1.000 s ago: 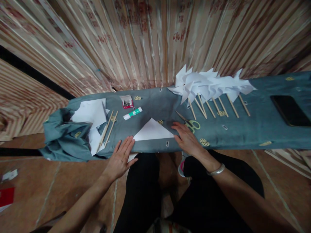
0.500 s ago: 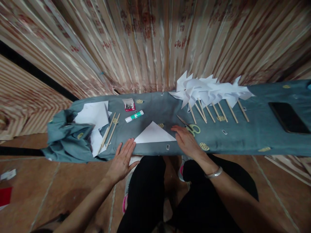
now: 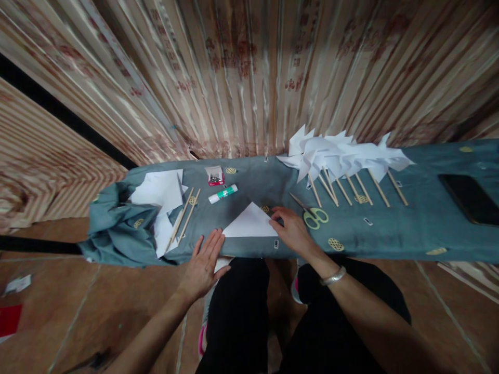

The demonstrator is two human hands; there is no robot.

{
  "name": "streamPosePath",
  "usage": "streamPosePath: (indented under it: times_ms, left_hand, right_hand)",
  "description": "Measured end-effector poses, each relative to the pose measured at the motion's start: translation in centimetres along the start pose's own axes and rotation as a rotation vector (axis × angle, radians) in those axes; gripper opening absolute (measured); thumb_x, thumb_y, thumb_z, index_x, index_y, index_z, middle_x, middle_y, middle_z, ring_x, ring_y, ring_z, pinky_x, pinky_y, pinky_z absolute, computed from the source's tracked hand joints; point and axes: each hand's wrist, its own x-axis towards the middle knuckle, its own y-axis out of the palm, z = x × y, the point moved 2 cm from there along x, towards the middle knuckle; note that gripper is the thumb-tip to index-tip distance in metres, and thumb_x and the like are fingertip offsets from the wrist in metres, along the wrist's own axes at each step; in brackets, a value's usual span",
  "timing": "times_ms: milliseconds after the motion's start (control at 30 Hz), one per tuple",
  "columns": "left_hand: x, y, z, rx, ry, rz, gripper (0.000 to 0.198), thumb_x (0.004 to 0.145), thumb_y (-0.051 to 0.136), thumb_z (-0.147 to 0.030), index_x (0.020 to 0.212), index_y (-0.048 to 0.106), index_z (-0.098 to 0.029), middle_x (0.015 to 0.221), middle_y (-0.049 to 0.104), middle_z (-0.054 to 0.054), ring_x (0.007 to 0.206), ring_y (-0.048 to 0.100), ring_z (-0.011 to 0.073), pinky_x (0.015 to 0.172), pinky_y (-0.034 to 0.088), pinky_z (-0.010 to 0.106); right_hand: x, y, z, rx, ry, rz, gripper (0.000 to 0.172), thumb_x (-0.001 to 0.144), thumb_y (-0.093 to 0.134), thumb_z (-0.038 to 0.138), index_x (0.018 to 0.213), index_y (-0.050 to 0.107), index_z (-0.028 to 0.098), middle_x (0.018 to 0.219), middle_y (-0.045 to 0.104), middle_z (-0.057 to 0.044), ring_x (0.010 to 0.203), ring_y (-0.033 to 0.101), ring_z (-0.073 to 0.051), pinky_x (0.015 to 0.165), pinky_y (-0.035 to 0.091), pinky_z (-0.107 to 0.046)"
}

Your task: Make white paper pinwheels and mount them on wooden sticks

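A white sheet of paper (image 3: pixel 249 222), folded into a triangle, lies on the cloth-covered table with its long edge toward me. My left hand (image 3: pixel 206 262) rests flat at the table's front edge, fingertips on the triangle's left corner. Over the right corner is my right hand (image 3: pixel 291 230), its fingers bent and the thumb near the index finger on the paper. Whether it pinches the paper I cannot tell. Just beyond that hand are scissors (image 3: pixel 312 213) with light green handles. A green and white glue stick (image 3: pixel 223 194) lies behind the triangle.
Paper pinwheels (image 3: pixel 339 153) on wooden sticks lie in a row at the back right. A dark phone (image 3: pixel 470 198) is farther right. Left are paper sheets (image 3: pixel 159 189), loose wooden sticks (image 3: pixel 189 214) and an open red box (image 3: pixel 214 176) of small metal pieces. A curtain (image 3: pixel 249 78) hangs behind.
My right hand has moved left and now covers the triangle's right corner. My left hand stays at the left corner. The whole view has shifted slightly.
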Motion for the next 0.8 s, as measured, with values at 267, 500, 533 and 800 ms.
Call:
streamPosePath:
  times_ms: [267, 500, 533, 800]
  left_hand:
    - [-0.5, 0.1, 0.9, -0.016, 0.005, -0.024, 0.081, 0.095, 0.050, -0.043, 0.156, 0.008, -0.011, 0.152, 0.040, 0.024, 0.143, 0.037, 0.0324, 0.113, 0.032, 0.054]
    - [-1.6, -0.3, -0.7, -0.234, -0.210, -0.085, 0.068, 0.098, 0.046, -0.038, 0.155, 0.013, -0.022, 0.156, 0.035, 0.020, 0.147, 0.028, 0.0312, 0.115, 0.030, 0.060]
    - [-1.3, -0.5, -1.6, -0.349, -0.277, -0.109, 0.065, 0.098, 0.045, -0.039, 0.155, 0.016, -0.024, 0.158, 0.032, 0.019, 0.148, 0.026, 0.0309, 0.115, 0.029, 0.059]
    - [6.2, -3.1, -5.9, -2.151, -0.952, -0.349, 0.066, 0.085, 0.054, -0.065, 0.133, 0.048, -0.020, 0.137, 0.056, 0.018, 0.122, 0.060, 0.0345, 0.106, 0.044, 0.054]
  right_hand:
    - [-0.2, 0.2, -0.3, -0.006, -0.012, 0.051, 0.010, 0.082, 0.058, 0.013, 0.074, 0.060, 0.020, 0.118, 0.068, -0.013, 0.111, 0.062, -0.026, 0.099, 0.045, -0.045]
    - [0.3, -1.5, 0.6, 0.077, 0.009, -0.051, 0.007, 0.085, 0.058, 0.019, 0.079, 0.061, 0.021, 0.114, 0.070, -0.012, 0.104, 0.066, -0.026, 0.093, 0.050, -0.045]
    - [0.3, -1.7, 1.2, 0.097, -0.020, -0.086, 0.006, 0.086, 0.059, 0.021, 0.080, 0.061, 0.021, 0.116, 0.069, -0.012, 0.107, 0.065, -0.026, 0.095, 0.050, -0.045]
    - [-1.4, -2.2, 6.5, 0.033, -0.411, -0.180, 0.015, 0.095, 0.050, 0.019, 0.089, 0.063, 0.019, 0.126, 0.065, -0.014, 0.118, 0.059, -0.024, 0.099, 0.049, -0.043]
